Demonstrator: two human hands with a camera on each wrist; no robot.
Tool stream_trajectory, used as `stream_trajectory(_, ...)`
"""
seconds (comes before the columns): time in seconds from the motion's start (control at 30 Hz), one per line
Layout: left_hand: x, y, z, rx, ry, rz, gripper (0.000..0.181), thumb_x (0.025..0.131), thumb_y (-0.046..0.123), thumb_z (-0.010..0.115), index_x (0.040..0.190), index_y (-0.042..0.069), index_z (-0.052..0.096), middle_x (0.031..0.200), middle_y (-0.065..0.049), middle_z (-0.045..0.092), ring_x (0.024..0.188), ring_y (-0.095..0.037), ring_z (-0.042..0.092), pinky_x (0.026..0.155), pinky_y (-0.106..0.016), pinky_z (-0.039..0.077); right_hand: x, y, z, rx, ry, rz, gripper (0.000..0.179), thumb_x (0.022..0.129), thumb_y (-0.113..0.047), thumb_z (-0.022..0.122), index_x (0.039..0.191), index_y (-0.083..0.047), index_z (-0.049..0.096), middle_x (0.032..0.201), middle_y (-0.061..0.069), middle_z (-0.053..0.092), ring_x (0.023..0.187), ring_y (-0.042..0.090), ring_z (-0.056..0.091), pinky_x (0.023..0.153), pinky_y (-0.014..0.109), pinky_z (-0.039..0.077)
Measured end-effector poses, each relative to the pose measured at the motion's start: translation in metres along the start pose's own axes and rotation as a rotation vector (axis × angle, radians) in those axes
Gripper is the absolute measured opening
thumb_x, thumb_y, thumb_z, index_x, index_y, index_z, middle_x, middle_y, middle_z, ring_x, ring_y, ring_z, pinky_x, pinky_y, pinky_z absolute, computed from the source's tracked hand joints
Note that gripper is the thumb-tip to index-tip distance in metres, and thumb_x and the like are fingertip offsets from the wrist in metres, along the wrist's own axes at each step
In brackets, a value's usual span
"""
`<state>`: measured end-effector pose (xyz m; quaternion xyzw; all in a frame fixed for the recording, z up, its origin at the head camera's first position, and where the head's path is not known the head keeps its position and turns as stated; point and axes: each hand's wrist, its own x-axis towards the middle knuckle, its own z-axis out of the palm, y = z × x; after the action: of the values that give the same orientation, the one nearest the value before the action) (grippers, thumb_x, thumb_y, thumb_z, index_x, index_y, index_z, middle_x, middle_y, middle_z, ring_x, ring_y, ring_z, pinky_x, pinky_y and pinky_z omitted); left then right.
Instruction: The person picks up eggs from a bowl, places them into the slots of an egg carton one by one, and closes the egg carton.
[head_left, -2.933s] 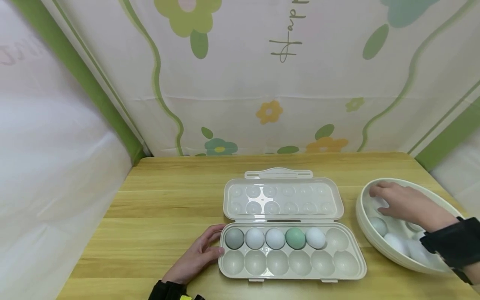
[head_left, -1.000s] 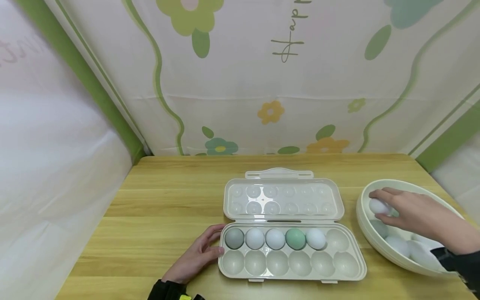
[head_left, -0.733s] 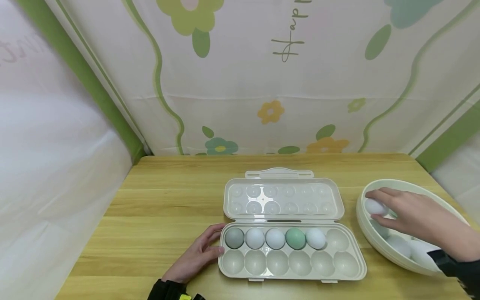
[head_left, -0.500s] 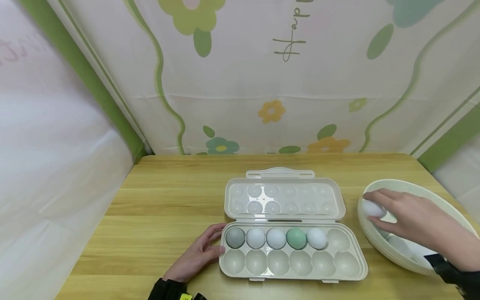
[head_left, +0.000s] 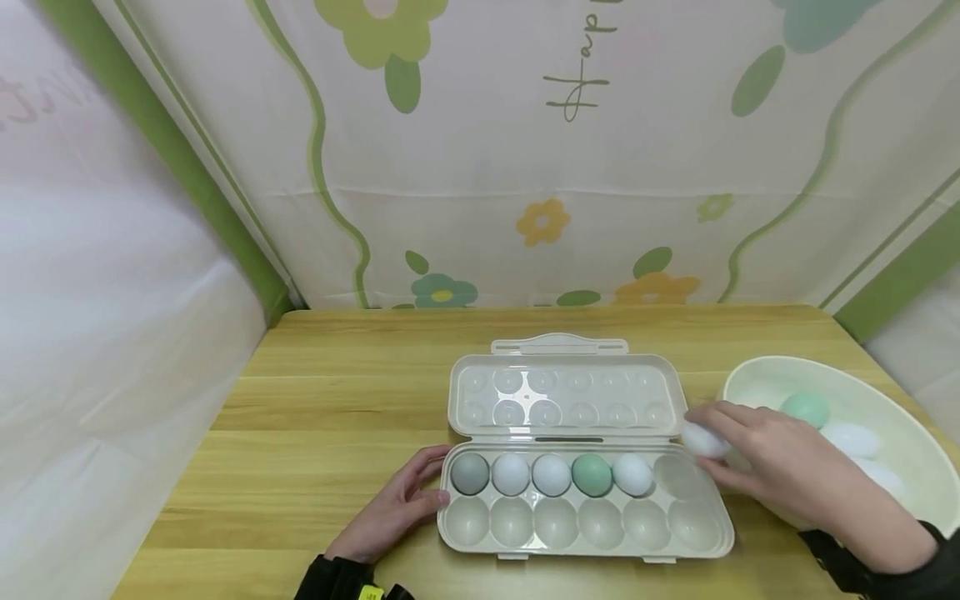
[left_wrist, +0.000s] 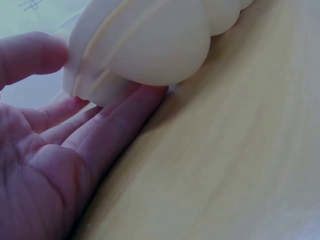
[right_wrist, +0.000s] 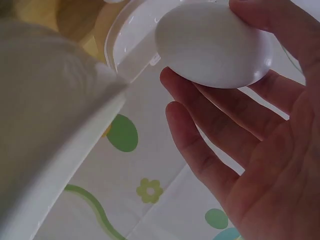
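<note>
A pale plastic egg box lies with its lid folded back. Five cups of its far row hold a grey egg, a green egg and white eggs. My left hand holds the box's left end. Its thumb meets the rim, and fingers reach under the edge. My right hand pinches a white egg between thumb and fingers. In the head view this egg overlaps the box's right end, by the hinge and the vacant far-right cup.
A cream bowl stands at the right, partly behind my right hand and wrist. Inside are a green egg and white eggs. The wooden table ends at a flower-print cloth.
My right hand reached into the bowl, took hold of a white egg and carried it left over the bowl's rim to the egg box's right end. My left hand stays where it was.
</note>
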<state>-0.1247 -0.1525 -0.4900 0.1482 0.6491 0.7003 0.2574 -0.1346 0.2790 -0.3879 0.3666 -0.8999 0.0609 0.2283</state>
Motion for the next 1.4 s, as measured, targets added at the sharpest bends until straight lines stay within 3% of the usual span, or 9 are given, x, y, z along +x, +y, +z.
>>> stream_trajectory(0.33,0.0,0.001,-0.001,0.013,0.014,-0.006,0.052,0.093,0.011,0.052,0.139,0.01,0.029,0.148,-0.025,0.024,0.117,-0.03,0.05,0.089,-0.033,0.048,-0.002,-0.006,0.014,-0.007,0.002,0.027,0.038,0.069,-0.03,0.075,0.099,-0.01,0.063,0.088,0.006,0.069,0.073,0.023,0.062,0.062,0.045,0.05)
stream_trajectory(0.67,0.001,0.0,-0.001,0.012,0.01,0.002,0.052,0.092,0.009,0.052,0.139,0.01,0.029,0.147,-0.025,0.025,0.116,-0.03,0.05,0.088,-0.033,0.048,-0.01,-0.008,0.026,0.009,-0.01,0.034,0.041,0.062,-0.026,0.08,0.097,-0.013,0.063,0.083,-0.002,0.067,0.067,0.016,0.058,0.058,0.039,0.049)
stream_trajectory(1.2,0.002,0.0,0.0,0.005,0.009,-0.002,0.052,0.092,0.01,0.053,0.139,0.01,0.029,0.147,-0.025,0.026,0.117,-0.031,0.05,0.088,-0.036,0.049,-0.021,-0.013,0.032,0.005,-0.064,0.06,0.048,0.057,-0.023,0.081,0.1,-0.01,0.063,0.086,-0.001,0.067,0.082,0.025,0.06,0.074,0.048,0.046)
stream_trajectory(1.4,0.003,0.0,0.0,-0.006,0.009,-0.012,0.052,0.092,0.01,0.052,0.139,0.01,0.029,0.146,-0.025,0.026,0.117,-0.031,0.049,0.088,-0.037,0.049,-0.02,-0.017,0.036,-0.003,-0.051,0.049,0.046,0.056,-0.024,0.081,0.096,-0.013,0.063,0.085,-0.004,0.065,0.076,0.018,0.059,0.067,0.043,0.047)
